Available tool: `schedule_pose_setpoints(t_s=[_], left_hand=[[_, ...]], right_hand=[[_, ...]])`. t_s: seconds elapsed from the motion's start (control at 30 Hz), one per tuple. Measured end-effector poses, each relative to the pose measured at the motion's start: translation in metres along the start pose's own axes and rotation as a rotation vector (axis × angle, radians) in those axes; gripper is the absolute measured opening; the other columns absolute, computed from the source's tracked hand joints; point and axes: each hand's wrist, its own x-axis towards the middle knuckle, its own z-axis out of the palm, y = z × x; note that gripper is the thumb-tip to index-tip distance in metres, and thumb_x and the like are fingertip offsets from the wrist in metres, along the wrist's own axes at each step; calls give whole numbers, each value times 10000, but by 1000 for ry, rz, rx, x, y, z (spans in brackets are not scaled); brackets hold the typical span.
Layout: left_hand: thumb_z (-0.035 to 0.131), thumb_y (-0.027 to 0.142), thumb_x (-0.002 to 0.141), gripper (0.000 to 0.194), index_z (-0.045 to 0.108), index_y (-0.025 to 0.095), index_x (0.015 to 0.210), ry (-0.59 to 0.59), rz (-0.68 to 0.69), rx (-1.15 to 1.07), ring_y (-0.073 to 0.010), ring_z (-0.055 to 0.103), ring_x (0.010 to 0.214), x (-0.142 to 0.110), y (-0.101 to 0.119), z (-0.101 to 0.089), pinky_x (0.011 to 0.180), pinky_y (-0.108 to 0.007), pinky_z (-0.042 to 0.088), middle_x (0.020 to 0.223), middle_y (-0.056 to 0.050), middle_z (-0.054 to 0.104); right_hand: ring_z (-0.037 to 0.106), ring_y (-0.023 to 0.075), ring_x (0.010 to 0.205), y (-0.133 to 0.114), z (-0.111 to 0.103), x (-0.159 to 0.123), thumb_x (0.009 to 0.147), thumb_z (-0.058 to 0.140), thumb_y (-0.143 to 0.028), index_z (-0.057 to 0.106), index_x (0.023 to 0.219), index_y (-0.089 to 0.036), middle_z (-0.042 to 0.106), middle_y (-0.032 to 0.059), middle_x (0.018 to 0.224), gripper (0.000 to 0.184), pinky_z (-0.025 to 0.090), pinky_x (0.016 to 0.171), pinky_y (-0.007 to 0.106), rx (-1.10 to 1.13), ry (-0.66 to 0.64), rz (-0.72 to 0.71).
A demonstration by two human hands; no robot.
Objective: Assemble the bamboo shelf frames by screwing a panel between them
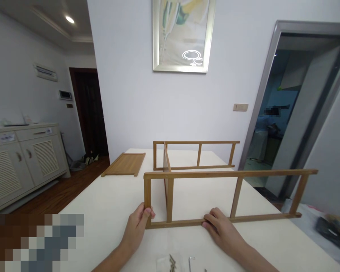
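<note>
In the head view, your wooden frame [170, 200] lies on its side on the white table [107, 200], across the near half and the right part. It is brown and looks smooth, with faint lines in the wood. It has two long sides like ladders, one near you and one by the far edge. A flat board [166, 160] stands up between them, close to their left ends. The right end of the near side sticks out past the table's right edge.

Your left hand [137, 223] is closed on the short bar at the near side's left end, low by the corner. Your right hand [219, 226] has its fingers bent around the bottom rail, near the middle.

A slatted wooden panel [126, 164] lies flat by the table's far left corner, well apart from the frame. By the near edge are a clear bag [162, 265], some brass-colored screws [172, 262] and a bent metal key [190, 263]. The screws are too small to count.
</note>
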Motion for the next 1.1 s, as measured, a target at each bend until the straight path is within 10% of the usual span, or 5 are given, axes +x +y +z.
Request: schedule_pose_setpoints(t_s=[1.1], left_hand=[[459, 497, 925, 358, 632, 184, 937, -36, 58, 51, -225, 671, 934, -12, 4, 2, 830, -326, 516, 960, -82, 733]], right_hand=[[565, 227, 841, 4, 6, -2, 966, 399, -260, 575, 892, -201, 615, 82, 893, 200, 460, 757, 375, -108, 80, -16]])
